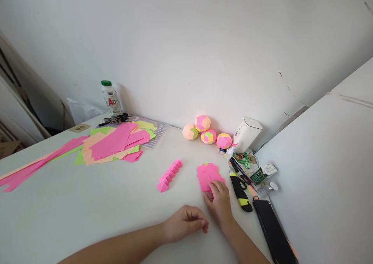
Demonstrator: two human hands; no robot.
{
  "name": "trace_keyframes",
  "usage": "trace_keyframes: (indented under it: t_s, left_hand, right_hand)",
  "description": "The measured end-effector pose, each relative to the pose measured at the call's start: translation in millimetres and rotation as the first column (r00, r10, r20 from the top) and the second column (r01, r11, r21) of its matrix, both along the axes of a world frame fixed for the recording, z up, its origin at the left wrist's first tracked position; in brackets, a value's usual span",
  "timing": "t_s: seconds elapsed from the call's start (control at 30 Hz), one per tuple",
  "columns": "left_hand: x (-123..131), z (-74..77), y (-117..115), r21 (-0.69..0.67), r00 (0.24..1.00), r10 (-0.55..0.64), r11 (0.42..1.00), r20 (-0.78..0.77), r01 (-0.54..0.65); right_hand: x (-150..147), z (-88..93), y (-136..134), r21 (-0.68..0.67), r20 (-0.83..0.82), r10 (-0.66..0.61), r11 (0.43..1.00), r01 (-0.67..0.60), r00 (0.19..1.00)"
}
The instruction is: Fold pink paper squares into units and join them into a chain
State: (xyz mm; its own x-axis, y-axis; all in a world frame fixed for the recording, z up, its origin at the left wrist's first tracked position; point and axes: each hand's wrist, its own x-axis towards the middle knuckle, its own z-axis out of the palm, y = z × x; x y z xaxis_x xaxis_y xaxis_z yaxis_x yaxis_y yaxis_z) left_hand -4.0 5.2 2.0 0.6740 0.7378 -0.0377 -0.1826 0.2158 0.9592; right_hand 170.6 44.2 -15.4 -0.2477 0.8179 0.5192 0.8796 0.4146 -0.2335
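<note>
My right hand reaches onto a pile of small pink paper pieces, its thumb and fingertips pinching pink paper at the near edge. Specks of green show at the top of that pile. My left hand rests just left of it, fingers loosely curled toward the thumb, with nothing visible in them. Beyond my left hand stands a slanting row of folded pink paper units, pointed like small pyramids. Against the wall sit several faceted paper balls in pink, peach, green and yellow.
Coloured paper sheets and long strips spread across the left. A white bottle with a green cap stands behind. At right lie a black and yellow utility knife, a black phone, a small jar and a white container.
</note>
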Motion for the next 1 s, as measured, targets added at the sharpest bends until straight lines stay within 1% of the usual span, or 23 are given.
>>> trace_keyframes:
  t_s: [0.07, 0.2, 0.3, 0.37, 0.5, 0.53, 0.57, 0.63, 0.7, 0.77, 0.8, 0.9, 0.93, 0.97, 1.0]
  left_hand:
    - [0, 0.9, 2, -0.091, 0.998, 0.051, 0.995, 0.037, -0.047]
    - [0, 1.3, 5, -0.158, 0.987, 0.157, 0.976, 0.04, -0.149]
    - [1, 0.4, 7, -0.244, 0.975, 0.209, 0.952, 0.078, -0.184]
    - [2, -0.1, 8, -0.346, 0.955, 0.266, 0.915, 0.132, -0.207]
    - [5, 0.4, 9, -0.563, 0.872, 0.423, 0.795, 0.248, -0.226]
    - [5, 0.9, 10, -0.587, 0.854, 0.442, 0.78, 0.275, -0.215]
    - [6, 1.7, 10, -0.593, 0.842, 0.448, 0.779, 0.302, -0.203]
    - [6, 3.5, 10, -0.568, 0.842, 0.428, 0.802, 0.329, -0.185]
    - [6, 6.0, 9, -0.54, 0.862, 0.402, 0.82, 0.31, -0.189]
    - [5, 8.5, 9, -0.531, 0.879, 0.391, 0.823, 0.272, -0.202]
    - [5, 9.5, 8, -0.517, 0.886, 0.379, 0.832, 0.269, -0.199]
    - [4, 10.4, 8, -0.462, 0.902, 0.338, 0.867, 0.269, -0.187]
    - [4, 10.1, 8, -0.446, 0.907, 0.328, 0.875, 0.264, -0.187]
    - [4, 9.5, 8, -0.434, 0.911, 0.323, 0.881, 0.256, -0.19]
    - [4, 8.9, 8, -0.425, 0.915, 0.318, 0.885, 0.248, -0.192]
  right_hand:
    - [-2, 3.1, 0, -0.001, 0.022, 0.003, 1.0, -0.003, 1.0]
    - [-4, 4.9, 0, 0.03, 0.058, 0.015, 0.999, -0.017, 0.998]
    - [-4, 4.3, 1, 0.054, 0.068, 0.03, 0.998, -0.033, 0.997]
    - [-2, 4.9, 1, 0.085, 0.05, 0.047, 0.995, -0.051, 0.998]
    - [-2, 11.0, -5, 0.214, -0.009, 0.105, 0.972, -0.101, 0.994]
    - [-3, 13.2, -8, 0.241, -0.011, 0.139, 0.962, -0.132, 0.99]
    - [-5, 15.3, -12, 0.256, 0.002, 0.189, 0.949, -0.184, 0.982]
    - [-10, 18.8, -20, 0.245, 0.047, 0.312, 0.917, -0.314, 0.949]
    - [-14, 20.9, -28, 0.193, 0.071, 0.433, 0.878, -0.438, 0.899]
    - [-16, 21.2, -33, 0.158, 0.014, 0.49, 0.86, -0.486, 0.872]
    - [-15, 20.5, -34, 0.165, -0.037, 0.485, 0.866, -0.473, 0.874]
    - [-11, 16.6, -32, 0.187, -0.269, 0.381, 0.921, -0.341, 0.885]
    - [-10, 15.1, -29, 0.153, -0.369, 0.338, 0.941, -0.302, 0.866]
    - [-8, 13.6, -27, 0.082, -0.476, 0.292, 0.954, -0.289, 0.83]
    - [-7, 12.5, -25, -0.018, -0.577, 0.243, 0.951, -0.309, 0.78]
